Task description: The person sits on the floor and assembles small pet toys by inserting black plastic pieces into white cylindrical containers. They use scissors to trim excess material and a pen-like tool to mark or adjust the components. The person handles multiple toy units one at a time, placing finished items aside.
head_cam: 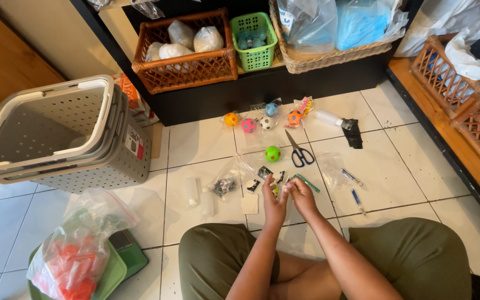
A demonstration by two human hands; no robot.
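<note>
The fingers of the left hand (274, 199) and the right hand (300, 194) are curled in and meet over a small yellow-green object (276, 191), pinched between both hands; it is too small to tell what it is. The hands hover just above the white tiled floor (395, 183), in front of the person's crossed legs in olive-green trousers (418, 255). Taking the blue-handled scissors (300, 153) lying open on the floor as the landmark, the hands sit just below and slightly left of them. A green ball with dark spots (273, 153) lies just left of the scissors. Above the scissors, a row of small balls lies along the base of the black shelf (240, 91): an orange-yellow ball (231, 119), a pink ball (248, 125), a black-and-white ball (266, 123) and an orange ball (295, 118). To the right of the scissors lie a white bottle with a black cloth (340, 123) and two blue pens (354, 186). Far left of the scissors stand stacked grey plastic baskets (62, 139), and below those a clear bag of orange items (73, 255) rests on a green tray (123, 261). On the shelf stand a brown rattan basket (187, 66) and a small green plastic basket (255, 41).
</note>
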